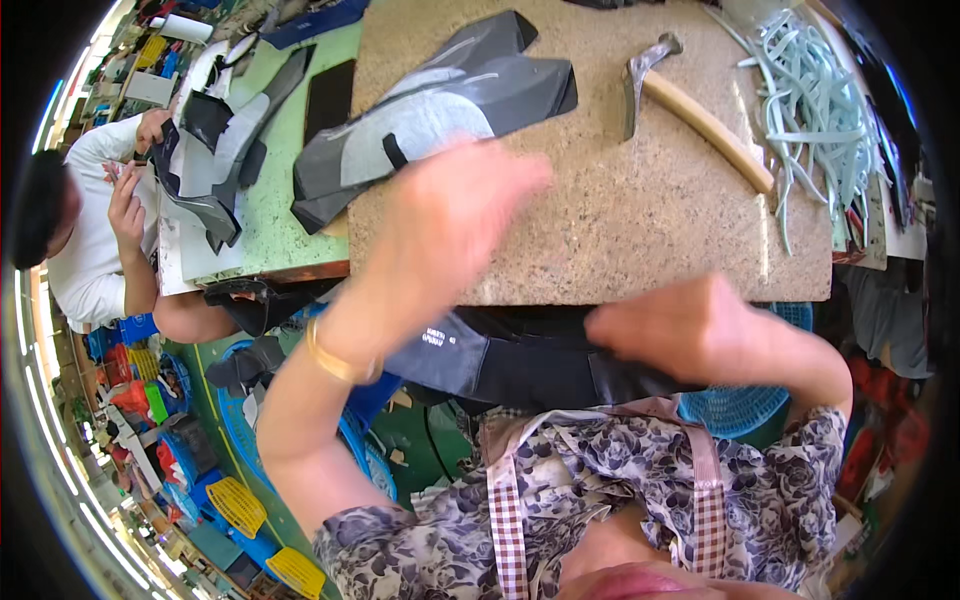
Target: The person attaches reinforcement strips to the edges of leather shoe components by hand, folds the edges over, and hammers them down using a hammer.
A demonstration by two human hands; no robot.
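Note:
My left hand (462, 205) is over the near left part of the board, beside a stack of flat black and grey material pieces (420, 122). Motion smears its fingers, so its grip is unclear. A yellowish bangle circles that wrist. Below the board's near edge, my right hand (665, 322) is curled at a black piece (540, 370) lying across my lap. It is blurred too, and anything inside its fingers is hidden. The lap piece has a greyer left part with small white print; the board's edge borders its far side.
On the speckled board (600, 235) lie a wooden-handled hammer (705, 125) and a heap of pale blue strips (815, 100). At left, a person (105, 220) handles dark pieces by a green tabletop (290, 200). Blue baskets (735, 405) stand below.

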